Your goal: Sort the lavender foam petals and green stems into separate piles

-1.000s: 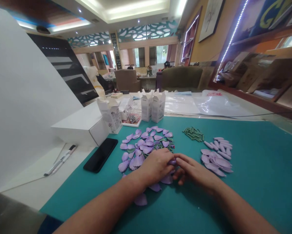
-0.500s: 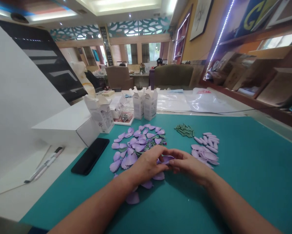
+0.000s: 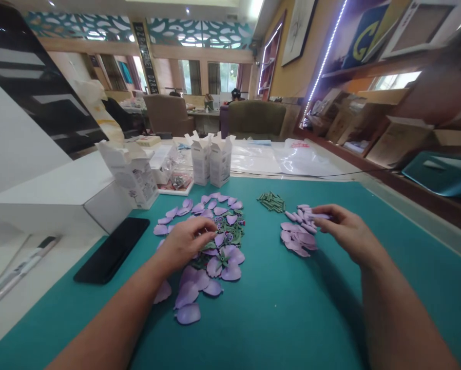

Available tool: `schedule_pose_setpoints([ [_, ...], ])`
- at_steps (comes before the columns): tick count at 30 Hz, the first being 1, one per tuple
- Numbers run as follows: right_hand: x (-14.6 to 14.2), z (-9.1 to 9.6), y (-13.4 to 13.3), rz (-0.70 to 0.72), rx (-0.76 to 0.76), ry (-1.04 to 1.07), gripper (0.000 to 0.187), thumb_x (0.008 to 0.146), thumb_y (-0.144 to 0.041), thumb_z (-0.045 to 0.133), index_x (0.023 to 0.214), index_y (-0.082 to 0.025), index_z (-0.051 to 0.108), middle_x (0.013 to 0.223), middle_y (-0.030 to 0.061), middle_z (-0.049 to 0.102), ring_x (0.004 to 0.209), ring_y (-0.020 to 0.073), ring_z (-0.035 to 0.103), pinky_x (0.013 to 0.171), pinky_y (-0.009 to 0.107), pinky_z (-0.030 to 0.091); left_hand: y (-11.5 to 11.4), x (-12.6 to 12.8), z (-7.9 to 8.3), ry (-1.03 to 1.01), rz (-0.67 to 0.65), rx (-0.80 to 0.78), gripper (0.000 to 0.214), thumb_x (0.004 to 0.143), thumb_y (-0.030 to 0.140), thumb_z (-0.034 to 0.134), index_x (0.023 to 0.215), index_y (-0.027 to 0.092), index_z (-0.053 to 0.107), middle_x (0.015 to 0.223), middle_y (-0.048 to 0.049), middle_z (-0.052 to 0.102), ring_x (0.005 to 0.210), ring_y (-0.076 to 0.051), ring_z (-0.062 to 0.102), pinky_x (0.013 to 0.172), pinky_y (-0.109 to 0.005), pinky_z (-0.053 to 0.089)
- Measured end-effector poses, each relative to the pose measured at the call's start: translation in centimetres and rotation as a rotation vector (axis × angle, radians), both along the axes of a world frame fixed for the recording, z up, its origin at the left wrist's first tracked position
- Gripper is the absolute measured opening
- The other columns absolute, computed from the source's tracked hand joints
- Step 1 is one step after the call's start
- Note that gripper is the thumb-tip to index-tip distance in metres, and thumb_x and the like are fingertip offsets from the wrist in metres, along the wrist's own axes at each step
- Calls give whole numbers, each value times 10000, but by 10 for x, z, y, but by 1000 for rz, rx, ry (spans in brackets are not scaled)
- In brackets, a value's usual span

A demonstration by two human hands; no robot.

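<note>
Over the large pile of purple plastic petals [image 3: 188,293] is my left hand [image 3: 182,242], its fingers curled and thumb close to them. Anything between those fingertips is too small to make out. At the right, my right hand [image 3: 348,228] pinches a slim purple petal piece [image 3: 320,216] just over a heap of rolled purple pieces [image 3: 302,218]. Flatter pale purple petals [image 3: 298,239] lie directly in front of that heap. Green leafy parts [image 3: 234,234] sit among the left pile, with a partly assembled purple flower [image 3: 225,261] on its near side.
Short green stems [image 3: 271,202] lie at the middle back of the teal mat [image 3: 276,324]. A black phone [image 3: 113,249] and markers [image 3: 20,267] are at the left. White boxes [image 3: 219,162] and a tray of small parts [image 3: 176,185] stand behind the petals.
My hands, together over a purple petal before, have separated. The left moved left over the pile; the right moved right and grips a slim purple piece. The partly assembled flower now shows on the pile.
</note>
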State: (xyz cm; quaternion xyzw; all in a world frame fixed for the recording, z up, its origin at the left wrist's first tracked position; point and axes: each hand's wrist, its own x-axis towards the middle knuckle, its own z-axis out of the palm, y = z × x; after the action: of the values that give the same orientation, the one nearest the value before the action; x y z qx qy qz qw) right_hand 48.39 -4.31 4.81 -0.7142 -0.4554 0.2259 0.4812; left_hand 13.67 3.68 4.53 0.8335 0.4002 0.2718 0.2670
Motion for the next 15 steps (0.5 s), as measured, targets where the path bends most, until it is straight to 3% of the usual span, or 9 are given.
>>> schedule_pose_setpoints([
  [3,41,-16,-12,-135,-67,-66,425,547,-477,718,852,-184,680,755,47,666,651,176,566,605,322,459,7,-10,2,-15,60,-24,231,801,391,540,840,201,664,845,-15,700,776,-174,609,710,-260,469],
  [7,75,-35,-26,-83,-198,-113,373,534,-467,709,779,-186,685,745,57,682,646,188,583,590,326,472,17,-19,-1,-13,139,-36,292,791,445,546,866,196,680,831,-19,703,774,-182,604,684,-260,459],
  [12,82,-38,-33,108,-350,-203,271,537,-467,701,675,-234,709,724,72,711,662,241,617,614,364,485,25,-27,-7,-9,175,-59,308,790,444,543,885,187,683,834,-27,695,762,-182,599,702,-275,456],
  [15,79,-37,-31,80,-347,-239,208,559,-451,721,663,-271,734,819,119,745,762,305,673,681,408,504,27,-29,-11,-26,155,-57,286,790,415,541,882,181,678,837,-29,687,769,-179,593,705,-273,460],
])
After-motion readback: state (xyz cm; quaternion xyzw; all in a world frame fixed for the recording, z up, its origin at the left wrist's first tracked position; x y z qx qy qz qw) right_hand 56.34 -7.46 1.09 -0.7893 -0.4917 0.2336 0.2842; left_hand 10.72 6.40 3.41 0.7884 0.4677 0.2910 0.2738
